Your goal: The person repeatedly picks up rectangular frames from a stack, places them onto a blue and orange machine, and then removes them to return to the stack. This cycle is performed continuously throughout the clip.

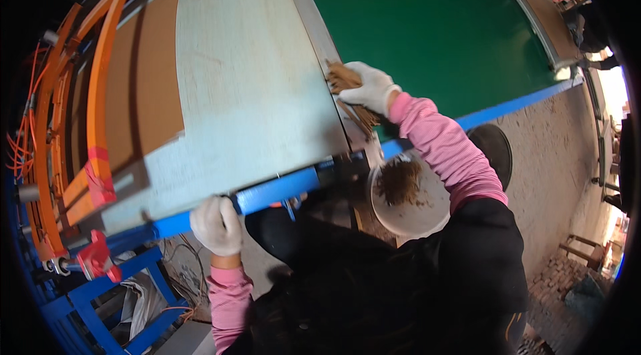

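My right hand (369, 88), in a white glove, is closed around a bunch of thin brown strips (342, 78) above the metal strip (320, 29) between the pale board and the green conveyor belt. More brown strips (361, 117) lie under and beside that hand. My left hand (217, 226), gloved as well, rests curled at the blue edge rail (278, 189); whether it grips the rail is hard to tell. Left of the middle, a brown sheet (155, 74) lies on the pale board (245, 54). A white bucket (410, 219) with brown scraps stands below my right forearm.
An orange metal frame (97, 99) with hoses spans the board's left side. The green belt (425, 29) runs right to a brown panel (543, 19), with a person at the far right. A dark round container (493, 154) stands beside the belt. Blue framework (120, 300) is at lower left.
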A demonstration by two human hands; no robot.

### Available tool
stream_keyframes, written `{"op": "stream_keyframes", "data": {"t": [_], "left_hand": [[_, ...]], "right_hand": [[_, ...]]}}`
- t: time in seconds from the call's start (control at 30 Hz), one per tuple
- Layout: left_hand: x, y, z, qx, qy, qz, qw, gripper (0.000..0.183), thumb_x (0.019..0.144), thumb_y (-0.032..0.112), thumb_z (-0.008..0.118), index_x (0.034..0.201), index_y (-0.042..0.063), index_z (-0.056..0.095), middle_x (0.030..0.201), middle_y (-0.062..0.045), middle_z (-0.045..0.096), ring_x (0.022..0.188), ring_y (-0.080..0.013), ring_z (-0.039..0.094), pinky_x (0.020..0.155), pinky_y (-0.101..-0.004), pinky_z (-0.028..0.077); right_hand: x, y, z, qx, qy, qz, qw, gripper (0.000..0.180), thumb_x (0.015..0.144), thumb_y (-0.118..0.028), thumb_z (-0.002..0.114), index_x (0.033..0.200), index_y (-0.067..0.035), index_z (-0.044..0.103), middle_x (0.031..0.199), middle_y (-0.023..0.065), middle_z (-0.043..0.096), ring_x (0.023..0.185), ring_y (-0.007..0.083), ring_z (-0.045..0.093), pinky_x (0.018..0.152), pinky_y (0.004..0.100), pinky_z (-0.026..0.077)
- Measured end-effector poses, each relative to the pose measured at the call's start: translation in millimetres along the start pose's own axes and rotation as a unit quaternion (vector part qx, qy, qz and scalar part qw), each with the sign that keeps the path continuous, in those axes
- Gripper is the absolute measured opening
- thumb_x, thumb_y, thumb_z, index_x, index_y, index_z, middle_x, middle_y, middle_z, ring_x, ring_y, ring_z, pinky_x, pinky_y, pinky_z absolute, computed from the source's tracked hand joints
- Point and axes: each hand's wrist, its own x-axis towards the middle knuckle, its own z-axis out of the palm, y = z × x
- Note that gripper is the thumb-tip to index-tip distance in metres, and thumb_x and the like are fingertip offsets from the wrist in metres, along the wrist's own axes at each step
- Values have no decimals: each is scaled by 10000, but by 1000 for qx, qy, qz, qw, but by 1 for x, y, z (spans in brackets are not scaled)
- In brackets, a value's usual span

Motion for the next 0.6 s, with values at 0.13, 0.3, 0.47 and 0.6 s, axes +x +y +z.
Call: {"op": "stream_keyframes", "data": {"t": [0.13, 0.3, 0.47, 0.6], "left_hand": [[-33, -12, -21, -84, 100, -70, 989, 126, 804, -5, 571, 924, -24, 604, 945, -176, 621, 866, -325, 582, 815, -382, 460], [-114, -30, -89, -8, 157, -219, 963, 183, 801, 28, 617, 984, 19, 619, 998, -154, 620, 924, -317, 581, 831, -392, 466], [-189, -24, -166, 148, 280, -307, 898, 272, 777, 61, 650, 1040, 30, 594, 1030, -161, 616, 930, -341, 591, 818, -404, 483], [-287, 34, -251, 367, 343, -382, 776, 293, 766, -11, 606, 1054, -29, 554, 1036, -192, 597, 944, -316, 592, 834, -360, 478]], "right_hand": [[-81, 33, -17, 261, 52, 9, 964, 564, 764, -138, 697, 1251, 29, 465, 1107, 103, 609, 993, 156, 580, 896, 289, 455], [-153, 100, 51, -138, -21, 4, 990, 655, 776, -275, 663, 1299, 15, 397, 1235, 179, 492, 1109, 306, 477, 961, 391, 395], [-188, 69, 138, -275, -175, -148, 934, 508, 770, -325, 647, 1177, -39, 543, 1157, 220, 557, 1083, 358, 524, 937, 437, 420], [-141, -31, 250, -13, -321, -327, 889, 288, 787, -164, 670, 1032, -17, 635, 974, 121, 665, 904, 266, 635, 832, 346, 497]]}}
